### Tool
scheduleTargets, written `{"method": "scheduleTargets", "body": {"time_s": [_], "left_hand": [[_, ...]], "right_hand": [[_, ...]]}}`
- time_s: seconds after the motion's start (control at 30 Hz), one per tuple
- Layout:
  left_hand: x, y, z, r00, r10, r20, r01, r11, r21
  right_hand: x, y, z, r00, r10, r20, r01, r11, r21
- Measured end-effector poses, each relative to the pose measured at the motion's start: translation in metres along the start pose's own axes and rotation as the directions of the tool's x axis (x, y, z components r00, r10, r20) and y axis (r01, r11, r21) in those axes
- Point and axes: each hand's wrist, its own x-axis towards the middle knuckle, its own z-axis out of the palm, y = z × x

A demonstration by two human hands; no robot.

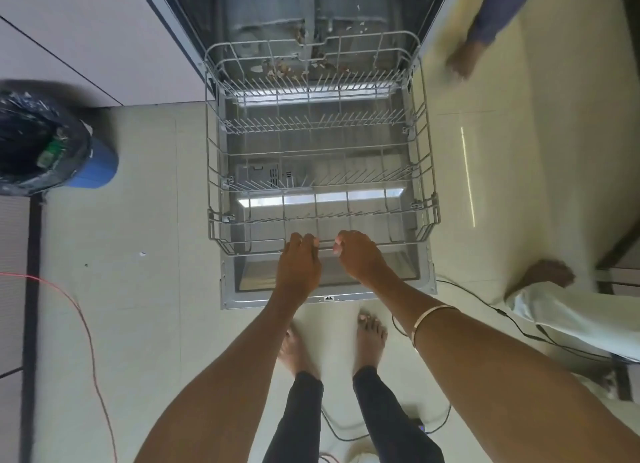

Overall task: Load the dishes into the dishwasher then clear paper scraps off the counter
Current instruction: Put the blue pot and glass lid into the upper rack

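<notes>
While the dishwasher door point(277, 301) lies open, left hand point(300, 263) and right hand point(360, 256) grip the rack's point(322, 144) front rail

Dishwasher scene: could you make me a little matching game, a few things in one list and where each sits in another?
Things:
1. rack
2. bin
3. bangle
4. red cable

Places:
A. on the right forearm
B. pulled out over the open door, both hands on its front rim
C. trailing across the floor at left
D. standing at far left, lined with a dark bag

Pairs: 1-B, 2-D, 3-A, 4-C
</notes>
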Motion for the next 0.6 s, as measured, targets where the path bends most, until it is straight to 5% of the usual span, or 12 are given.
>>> {"method": "scheduleTargets", "body": {"time_s": [0.23, 0.6], "left_hand": [[-0.031, 0.007, -0.028, 0.998, -0.061, 0.005, 0.061, 0.998, 0.017], [-0.073, -0.02, -0.093, 0.991, -0.116, 0.072, 0.112, 0.992, 0.062]], "right_hand": [[-0.022, -0.018, 0.007, 0.985, -0.065, -0.16, 0.043, 0.989, -0.139], [-0.049, -0.06, -0.01, 0.994, -0.112, 0.002, 0.107, 0.949, -0.295]]}}
